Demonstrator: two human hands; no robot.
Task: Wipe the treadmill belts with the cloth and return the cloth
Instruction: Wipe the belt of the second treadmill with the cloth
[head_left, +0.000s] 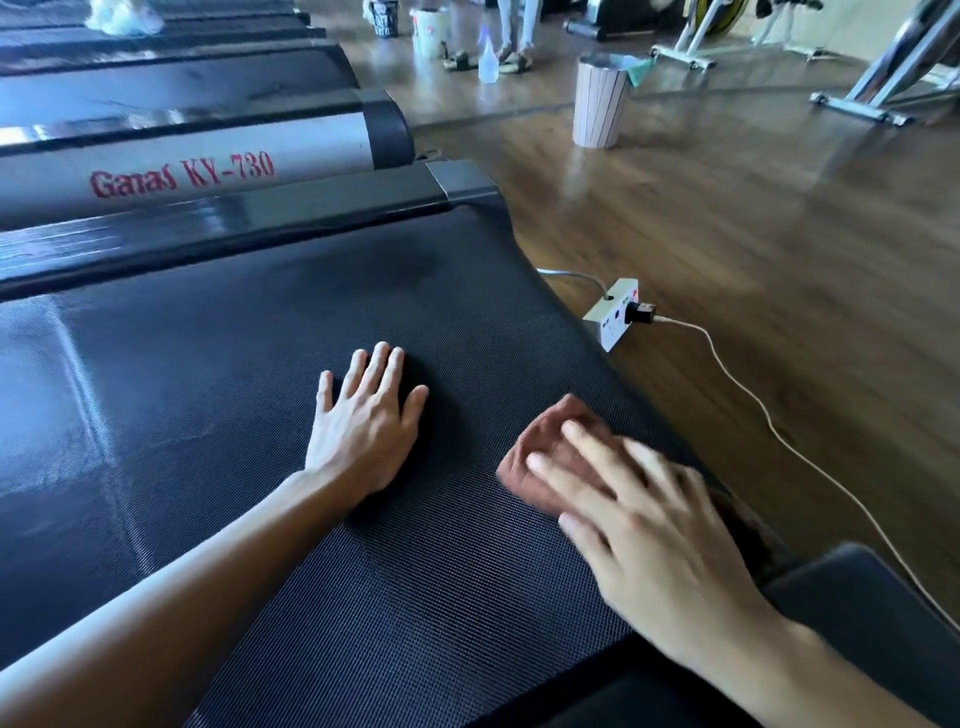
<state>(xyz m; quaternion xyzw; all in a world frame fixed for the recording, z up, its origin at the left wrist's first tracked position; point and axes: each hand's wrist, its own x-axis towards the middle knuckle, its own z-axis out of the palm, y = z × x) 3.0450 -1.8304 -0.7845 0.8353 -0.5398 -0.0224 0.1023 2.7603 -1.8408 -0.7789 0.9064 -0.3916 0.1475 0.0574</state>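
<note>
A black textured treadmill belt (260, 415) fills the lower left of the head view. My left hand (363, 421) lies flat on it with straight, spread fingers. To its right, my right hand (634, 499) presses a reddish-brown cloth (545, 441) against the belt near its right edge; the fingers are straight and blurred. Most of the cloth is under that hand, and only its far end shows.
A white power strip (613, 319) with a plug and white cable lies on the wooden floor beside the belt. More treadmills (182, 171) run along the left. A pink bin (602, 101), a spray bottle (488, 60), buckets, a person's feet and exercise bikes stand farther back.
</note>
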